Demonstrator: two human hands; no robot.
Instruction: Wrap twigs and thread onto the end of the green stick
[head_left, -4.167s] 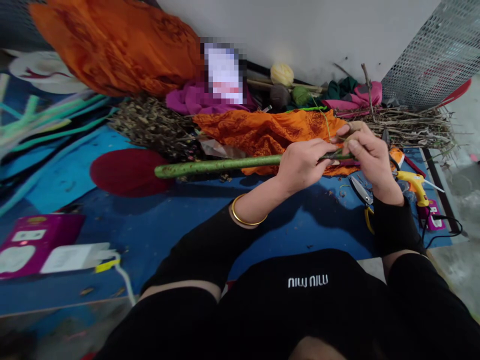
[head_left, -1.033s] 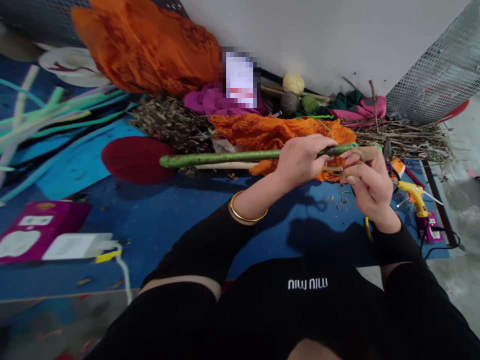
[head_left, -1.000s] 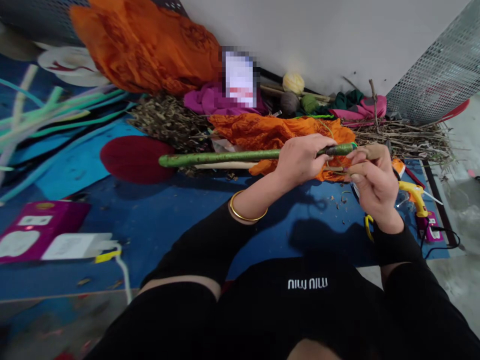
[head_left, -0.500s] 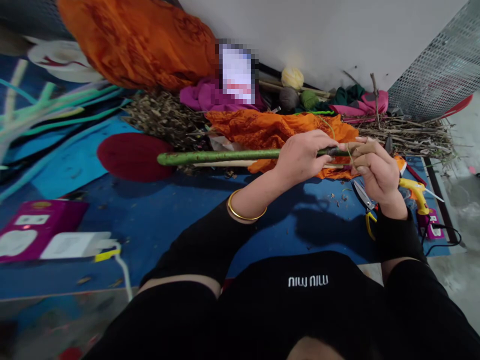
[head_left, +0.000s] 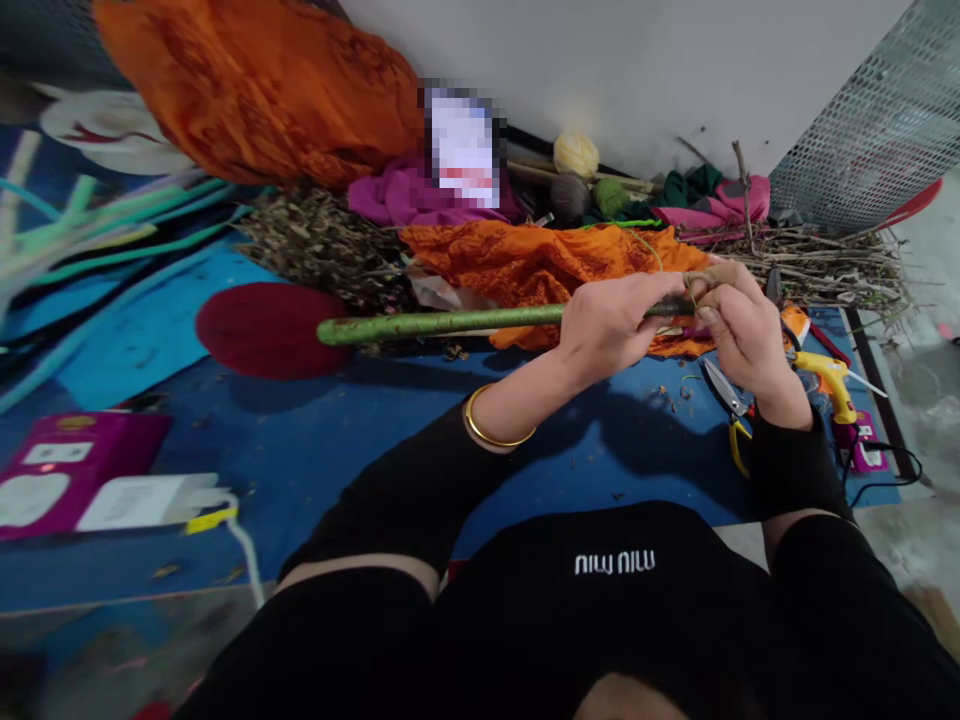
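Observation:
A long green-wrapped stick (head_left: pixel 442 322) lies level in the air in front of me, its free end pointing left. My left hand (head_left: pixel 611 322) is closed round it near the right end. My right hand (head_left: pixel 739 325) is closed at that same end, fingertips pinching the tip together with a thin green thread (head_left: pixel 651 244) that runs up toward the orange cloth. A pale finger cover sits on one right finger. Both hands hover above the blue mat (head_left: pixel 315 440).
Scissors (head_left: pixel 729 400) and a yellow glue gun (head_left: pixel 829 380) lie right of my hands. Behind are orange cloth (head_left: pixel 525 265), dry twigs (head_left: pixel 817 262), dried sprigs (head_left: pixel 322 245), yarn balls (head_left: pixel 576 155) and a wall. A dark red disc (head_left: pixel 259 328) and a purple power strip (head_left: pixel 71 470) sit left.
My right hand has moved up from below the stick's tip to close over it. The left hand keeps the same grip, and the stick has dipped slightly.

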